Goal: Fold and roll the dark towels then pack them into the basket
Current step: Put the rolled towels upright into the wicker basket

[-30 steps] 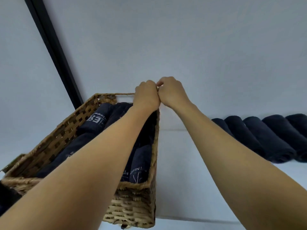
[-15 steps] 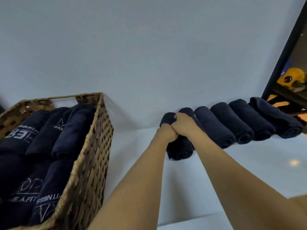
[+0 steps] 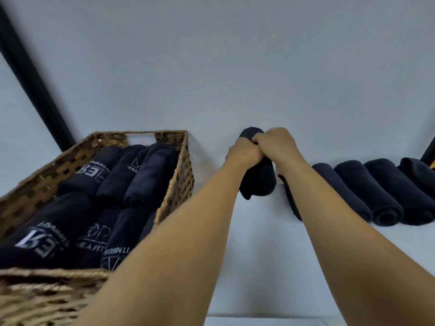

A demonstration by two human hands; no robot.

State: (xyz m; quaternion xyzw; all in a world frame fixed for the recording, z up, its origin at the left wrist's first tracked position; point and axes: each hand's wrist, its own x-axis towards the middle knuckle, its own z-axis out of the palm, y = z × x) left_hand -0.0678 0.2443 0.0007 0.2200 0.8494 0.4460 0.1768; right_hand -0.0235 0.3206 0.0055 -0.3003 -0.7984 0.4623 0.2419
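Observation:
A rolled dark towel [image 3: 260, 182] hangs in the air between the basket and the towel row, gripped from above by both hands. My left hand [image 3: 242, 152] and my right hand [image 3: 277, 143] are closed side by side on its upper part. The wicker basket [image 3: 181, 182] stands at the left, holding several rolled dark towels [image 3: 146, 175] with pale lettering. To the right, several more rolled dark towels [image 3: 383, 191] lie side by side on the white surface against the wall.
A white wall rises just behind the basket and the row. A black post [image 3: 35, 90] slants up at the far left. Bare white tabletop [image 3: 263, 255] lies between the basket and the row, with its front edge near the bottom.
Both hands went from the basket's far rim to the row, closed on the leftmost roll, and have now lifted it up and leftward off the surface.

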